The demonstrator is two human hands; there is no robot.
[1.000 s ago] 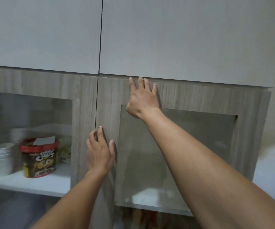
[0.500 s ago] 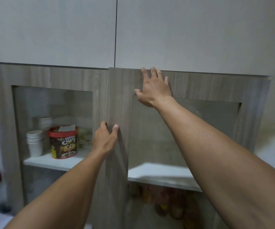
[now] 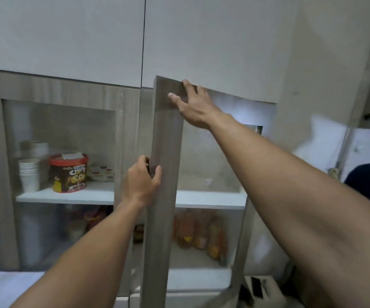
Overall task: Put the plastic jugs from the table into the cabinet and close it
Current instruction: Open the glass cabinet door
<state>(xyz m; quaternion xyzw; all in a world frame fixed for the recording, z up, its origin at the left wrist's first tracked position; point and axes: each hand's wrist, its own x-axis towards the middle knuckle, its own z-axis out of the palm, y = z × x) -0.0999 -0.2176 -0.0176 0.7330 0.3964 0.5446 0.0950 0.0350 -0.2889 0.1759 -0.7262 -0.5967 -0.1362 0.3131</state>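
A wood-grain cabinet with glass-panelled doors fills the view. Its right door [image 3: 164, 138] stands swung partly out toward me, hinged on the right. My left hand [image 3: 140, 183] curls around the free left edge of that door at mid height, fingers behind the edge and thumb on the front. My right hand [image 3: 191, 105] lies flat, fingers spread, on the door's top rail. The left door [image 3: 126, 130] is closed. No plastic jugs can be made out for sure; blurred orange and yellow shapes [image 3: 199, 234] sit on the lower shelf behind the glass.
Behind the left glass stand a stack of white cups [image 3: 29, 174], a red-lidded Choco Chips tub [image 3: 68, 173] and spotted plates [image 3: 103, 173] on a white shelf [image 3: 68, 195]. White upper cabinets [image 3: 68, 36] hang above. A white toaster-like appliance [image 3: 260, 287] sits at lower right.
The right door has swung out from closed to partly open. My left hand went from lying flat on the frame to gripping the door's edge. The view has pulled back.
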